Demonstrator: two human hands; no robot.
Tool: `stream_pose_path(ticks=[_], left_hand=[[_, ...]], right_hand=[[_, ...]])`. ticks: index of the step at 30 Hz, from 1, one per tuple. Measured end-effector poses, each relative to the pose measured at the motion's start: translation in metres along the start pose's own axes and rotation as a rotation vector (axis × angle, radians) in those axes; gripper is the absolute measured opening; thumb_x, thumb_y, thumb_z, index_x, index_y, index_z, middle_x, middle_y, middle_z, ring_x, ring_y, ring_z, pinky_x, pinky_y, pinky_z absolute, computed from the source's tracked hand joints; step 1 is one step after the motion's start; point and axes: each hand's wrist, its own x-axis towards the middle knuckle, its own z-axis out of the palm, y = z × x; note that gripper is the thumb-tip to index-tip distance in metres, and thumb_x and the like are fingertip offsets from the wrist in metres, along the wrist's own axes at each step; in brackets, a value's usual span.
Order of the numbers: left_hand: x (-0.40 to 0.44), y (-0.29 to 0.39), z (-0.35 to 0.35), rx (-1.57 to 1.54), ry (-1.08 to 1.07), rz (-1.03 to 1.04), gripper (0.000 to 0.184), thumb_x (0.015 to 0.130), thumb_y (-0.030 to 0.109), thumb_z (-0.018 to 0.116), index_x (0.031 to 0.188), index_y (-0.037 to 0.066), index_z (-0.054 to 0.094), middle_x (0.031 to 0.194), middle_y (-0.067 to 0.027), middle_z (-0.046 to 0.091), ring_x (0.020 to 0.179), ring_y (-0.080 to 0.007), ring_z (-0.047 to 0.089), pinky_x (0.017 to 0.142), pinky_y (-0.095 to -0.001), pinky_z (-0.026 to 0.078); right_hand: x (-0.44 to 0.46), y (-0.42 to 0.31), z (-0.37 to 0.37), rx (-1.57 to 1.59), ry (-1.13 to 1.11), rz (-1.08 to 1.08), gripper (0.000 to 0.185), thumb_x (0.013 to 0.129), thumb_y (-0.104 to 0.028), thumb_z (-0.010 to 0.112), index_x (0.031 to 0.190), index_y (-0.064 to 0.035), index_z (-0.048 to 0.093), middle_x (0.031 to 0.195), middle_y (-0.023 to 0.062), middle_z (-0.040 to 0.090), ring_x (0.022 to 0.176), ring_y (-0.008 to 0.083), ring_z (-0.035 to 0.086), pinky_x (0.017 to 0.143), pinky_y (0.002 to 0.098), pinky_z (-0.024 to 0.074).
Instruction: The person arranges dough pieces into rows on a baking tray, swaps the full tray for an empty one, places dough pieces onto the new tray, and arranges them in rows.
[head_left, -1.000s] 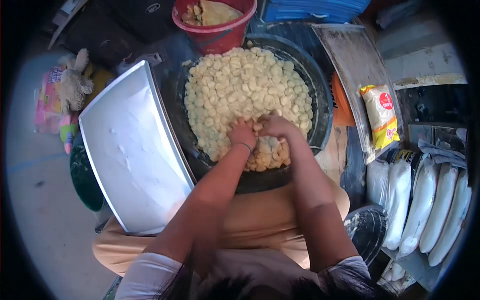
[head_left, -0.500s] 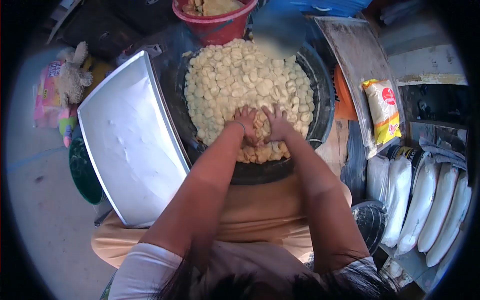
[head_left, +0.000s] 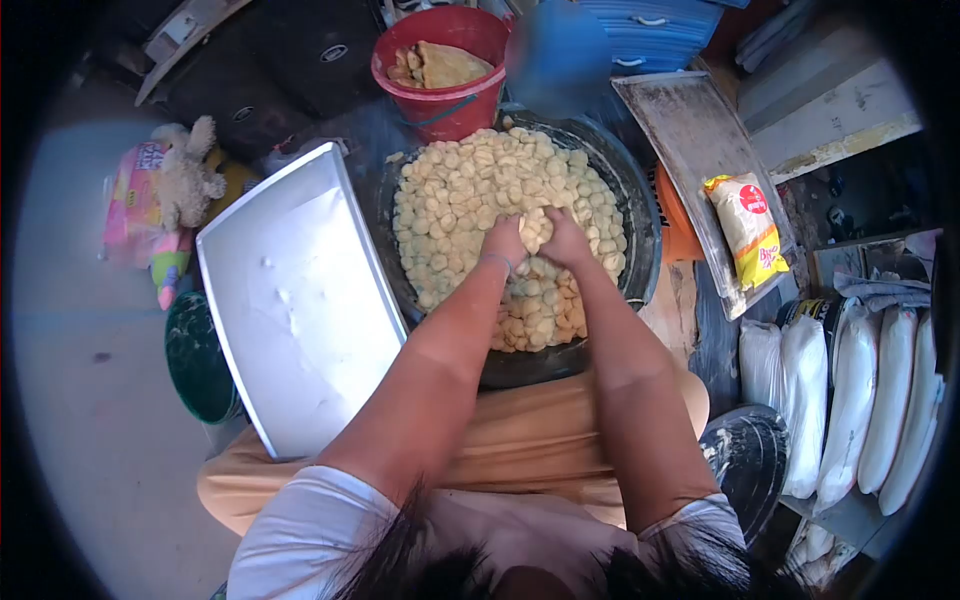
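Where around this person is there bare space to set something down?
The silvery tray left of the black tub looks bare, though possibly tilted. Floor left of the green container is open, as is the worn tray beyond the snack-like packet. Crowded: the tub, with dough-like pieces and both hands, and the white bundles at right.

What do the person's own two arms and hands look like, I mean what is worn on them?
Both arms have short, whitish sleeves, the left sleeve and the right sleeve, and are bare below. The left hand has no glove; a thin band circles its wrist. The right hand has no glove and no visible band.
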Motion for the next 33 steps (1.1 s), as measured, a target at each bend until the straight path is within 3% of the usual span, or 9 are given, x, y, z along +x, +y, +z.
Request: stream_pose_path(ticks=[4, 9, 13, 17, 19, 22, 26, 29, 33], left_hand=[[-0.018, 0.045, -0.101, -0.147, 0.107, 0.207, 0.037, 0.073, 0.027, 0.073, 0.101, 0.005, 0.067, 0.100, -0.0215, 0.067, 0.094, -0.0401, 0.064, 0.082, -0.0434, 0.051], [-0.095, 0.069, -0.251, -0.086, 0.328, 0.424, 0.051, 0.067, 0.020, 0.077, 0.114, 0.006, 0.061, 0.110, -0.0222, 0.062, 0.102, -0.0389, 0.058, 0.090, -0.0434, 0.049], [-0.179, 0.027, -0.333, -0.079, 0.453, 0.318, 0.050, 0.073, 0.024, 0.073, 0.118, 0.006, 0.058, 0.106, -0.0207, 0.062, 0.103, -0.0383, 0.058, 0.091, -0.0433, 0.048], [-0.241, -0.069, -0.331, 0.100, 0.434, -0.050, 0.061, 0.073, 0.027, 0.073, 0.126, 0.006, 0.051, 0.117, -0.0231, 0.055, 0.110, -0.0409, 0.054, 0.096, -0.0439, 0.045], [-0.268, -0.104, -0.308, 0.312, 0.355, -0.340, 0.065, 0.070, 0.027, 0.074, 0.126, 0.003, 0.053, 0.125, -0.0243, 0.052, 0.118, -0.0412, 0.050, 0.103, -0.0438, 0.040], [-0.279, -0.131, -0.318, 0.286, 0.148, -0.331, 0.089, 0.067, 0.032, 0.079, 0.141, 0.006, 0.038, 0.137, -0.0249, 0.040, 0.121, -0.0401, 0.048, 0.105, -0.0437, 0.039], [-0.288, -0.157, -0.370, -0.341, -0.092, -0.183, 0.089, 0.070, 0.028, 0.080, 0.144, 0.006, 0.037, 0.131, -0.0171, 0.049, 0.111, -0.0291, 0.055, 0.092, -0.0391, 0.050], [-0.287, -0.177, -0.403, -0.510, -0.009, -0.260, 0.073, 0.076, 0.016, 0.072, 0.141, 0.006, 0.042, 0.126, -0.0147, 0.054, 0.098, -0.0263, 0.062, 0.086, -0.0370, 0.052], [-0.244, -0.227, -0.388, -0.061, 0.451, -0.013, 0.062, 0.078, 0.015, 0.068, 0.136, 0.006, 0.049, 0.130, -0.0208, 0.052, 0.112, -0.0339, 0.056, 0.098, -0.0375, 0.046]], right_hand=[[0.011, -0.046, -0.041, 0.032, 0.134, -0.250, 0.067, 0.059, -0.017, 0.077, 0.123, -0.0111, 0.057, 0.119, 0.0167, 0.055, 0.108, 0.0376, 0.057, 0.092, 0.0410, 0.0487], [-0.042, -0.213, -0.103, 0.111, 0.225, -0.481, 0.069, 0.058, -0.013, 0.078, 0.123, -0.0025, 0.056, 0.119, 0.0176, 0.057, 0.112, 0.0347, 0.057, 0.098, 0.0379, 0.0452], [-0.079, -0.306, -0.061, 0.237, 0.243, -0.685, 0.068, 0.058, -0.011, 0.077, 0.122, -0.0034, 0.056, 0.120, 0.0182, 0.055, 0.114, 0.0351, 0.054, 0.099, 0.0376, 0.0445], [-0.100, -0.344, 0.046, 0.257, 0.028, -0.719, 0.070, 0.063, -0.014, 0.075, 0.129, -0.0115, 0.052, 0.125, 0.0141, 0.050, 0.115, 0.0362, 0.054, 0.095, 0.0413, 0.0470], [-0.110, -0.335, 0.115, -0.125, -0.128, -0.616, 0.074, 0.064, -0.016, 0.075, 0.133, -0.0164, 0.049, 0.131, 0.0127, 0.048, 0.118, 0.0367, 0.051, 0.096, 0.0429, 0.0470], [-0.136, -0.346, 0.135, -0.212, -0.006, -0.576, 0.080, 0.063, -0.020, 0.076, 0.137, -0.0193, 0.047, 0.138, 0.0142, 0.044, 0.120, 0.0362, 0.050, 0.098, 0.0439, 0.0463], [-0.087, -0.351, 0.106, -0.247, -0.553, -0.676, 0.089, 0.061, -0.028, 0.079, 0.143, -0.0168, 0.044, 0.141, 0.0219, 0.042, 0.123, 0.0389, 0.050, 0.102, 0.0389, 0.0444], [-0.072, -0.384, 0.065, -0.256, -0.649, -0.525, 0.080, 0.063, -0.028, 0.079, 0.136, -0.0133, 0.052, 0.135, 0.0235, 0.047, 0.120, 0.0380, 0.053, 0.101, 0.0385, 0.0453], [-0.030, -0.384, 0.117, -0.068, -0.287, -0.543, 0.068, 0.067, -0.033, 0.078, 0.130, -0.0179, 0.058, 0.129, 0.0213, 0.052, 0.111, 0.0372, 0.058, 0.094, 0.0420, 0.0489]])
